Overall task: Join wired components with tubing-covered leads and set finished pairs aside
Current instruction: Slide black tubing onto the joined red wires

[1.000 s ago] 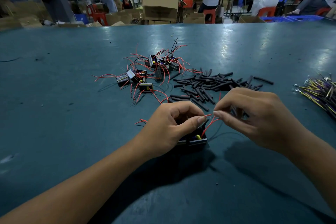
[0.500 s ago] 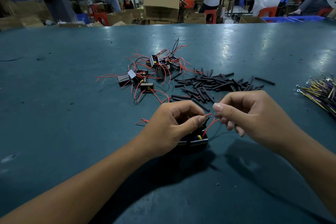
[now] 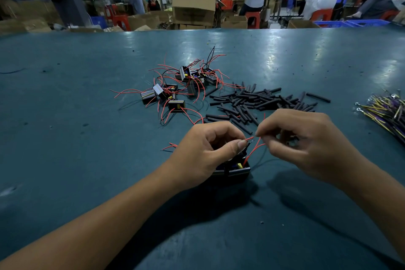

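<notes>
My left hand (image 3: 207, 152) pinches a red lead between thumb and forefinger, with a piece of black tubing just below the pinch. Under it two small black wired components (image 3: 235, 170) sit side by side on the table. My right hand (image 3: 304, 144) pinches another red lead (image 3: 254, 149) right beside the left fingertips; the bare wire tips meet between the two hands. Behind them lie a pile of black components with red leads (image 3: 182, 87) and a heap of black tubing pieces (image 3: 256, 101).
The work surface is a wide teal table (image 3: 76, 138). A bundle of yellow and purple wires with ring terminals (image 3: 388, 112) lies at the right edge. Beyond the table's far edge stand cardboard boxes (image 3: 194, 10) and people at other benches.
My right hand's fingers have shifted slightly and tightened their pinch at the lead tips. The left hand and the components under it have stayed in place.
</notes>
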